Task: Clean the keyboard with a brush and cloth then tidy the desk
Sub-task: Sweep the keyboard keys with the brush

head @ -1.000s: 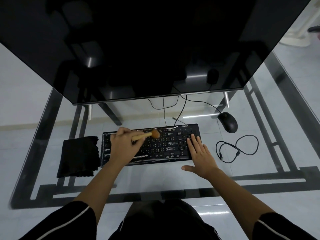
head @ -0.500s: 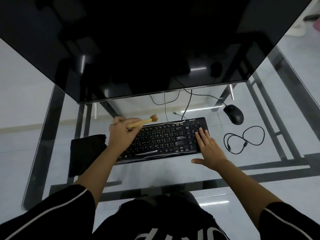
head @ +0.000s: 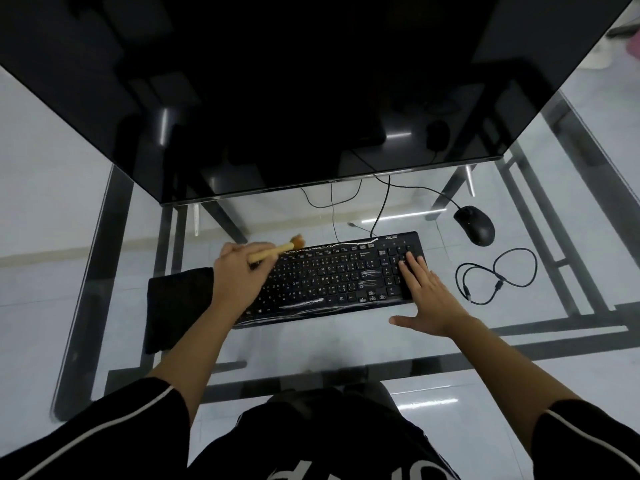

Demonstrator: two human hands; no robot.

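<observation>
A black keyboard (head: 332, 278) lies on the glass desk (head: 311, 344) in front of me. My left hand (head: 239, 275) grips a small wooden brush (head: 277, 250) over the keyboard's left end, and the brush's orange bristles point past the keyboard's top left edge. My right hand (head: 424, 292) lies flat with straight fingers on the number pad at the keyboard's right end. A folded black cloth (head: 176, 306) sits on the desk just left of the keyboard, partly behind my left forearm.
A large dark monitor (head: 311, 98) leans over the far half of the desk. A black mouse (head: 474, 225) sits at the back right. A loose coiled black cable (head: 498, 280) lies right of the keyboard. Thin cables run behind the keyboard.
My left hand has swept the brush from the middle keys up and left to the keyboard's top left edge. My right hand stays on the number pad.
</observation>
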